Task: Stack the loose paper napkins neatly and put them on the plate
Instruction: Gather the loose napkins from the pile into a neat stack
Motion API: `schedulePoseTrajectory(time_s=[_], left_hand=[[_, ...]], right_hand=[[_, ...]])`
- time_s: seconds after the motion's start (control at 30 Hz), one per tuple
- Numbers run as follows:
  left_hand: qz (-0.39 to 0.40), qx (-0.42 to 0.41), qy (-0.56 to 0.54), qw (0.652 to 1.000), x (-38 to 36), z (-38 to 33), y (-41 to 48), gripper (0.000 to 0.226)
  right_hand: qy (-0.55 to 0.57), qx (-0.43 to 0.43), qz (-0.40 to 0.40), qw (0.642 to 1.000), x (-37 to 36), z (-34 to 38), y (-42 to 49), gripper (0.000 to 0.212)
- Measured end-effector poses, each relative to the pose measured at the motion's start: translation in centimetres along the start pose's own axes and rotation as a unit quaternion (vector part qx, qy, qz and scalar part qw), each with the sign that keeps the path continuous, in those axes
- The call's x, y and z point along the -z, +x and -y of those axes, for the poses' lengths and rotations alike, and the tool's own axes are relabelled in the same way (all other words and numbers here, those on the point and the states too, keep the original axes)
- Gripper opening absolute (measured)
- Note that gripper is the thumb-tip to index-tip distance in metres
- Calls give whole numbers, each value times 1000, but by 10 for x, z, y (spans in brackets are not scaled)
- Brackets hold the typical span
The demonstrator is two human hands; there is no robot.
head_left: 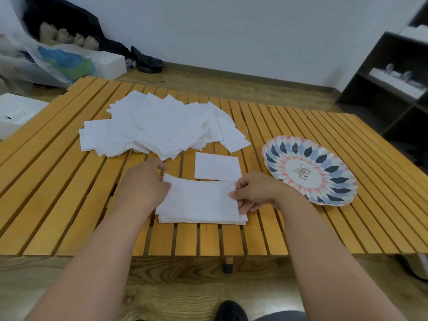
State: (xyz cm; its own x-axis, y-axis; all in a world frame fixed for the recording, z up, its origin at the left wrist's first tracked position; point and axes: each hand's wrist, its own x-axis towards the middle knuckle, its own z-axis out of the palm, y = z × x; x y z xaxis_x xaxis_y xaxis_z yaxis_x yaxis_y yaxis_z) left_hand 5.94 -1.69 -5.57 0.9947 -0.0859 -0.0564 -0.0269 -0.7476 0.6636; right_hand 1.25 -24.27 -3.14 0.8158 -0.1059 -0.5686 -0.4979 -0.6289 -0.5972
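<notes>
From the head camera, the neat stack (199,202) of paper napkins lies near the front edge of the slatted table (69,181), long axis left to right, between the two hands. The left hand (141,184) covers its left end, though whether it pinches I cannot tell, while the right hand (252,191) pinches the right edge between thumb and fingers. The patterned plate (309,170) sits bare just beyond the right hand, so that hand is nearer for the transfer, I judge. One single napkin (217,166) lies just behind the stack and the loose pile (159,126) farther back, to the left.
</notes>
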Motion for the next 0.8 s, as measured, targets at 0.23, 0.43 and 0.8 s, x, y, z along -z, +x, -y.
schedulePoseTrajectory(time_s=[0.23,0.43,0.8], left_hand=[[-3,-2,26,1000,0,2,3,35],[-4,-7,33,999,0,2,2,35],[-13,-2,34,999,3,0,1,35]], right_hand=[[-155,57,-200,966,0,-10,14,21],[-206,166,-277,924,-3,-17,25,17],[-219,169,-259,925,-11,-24,31,26]])
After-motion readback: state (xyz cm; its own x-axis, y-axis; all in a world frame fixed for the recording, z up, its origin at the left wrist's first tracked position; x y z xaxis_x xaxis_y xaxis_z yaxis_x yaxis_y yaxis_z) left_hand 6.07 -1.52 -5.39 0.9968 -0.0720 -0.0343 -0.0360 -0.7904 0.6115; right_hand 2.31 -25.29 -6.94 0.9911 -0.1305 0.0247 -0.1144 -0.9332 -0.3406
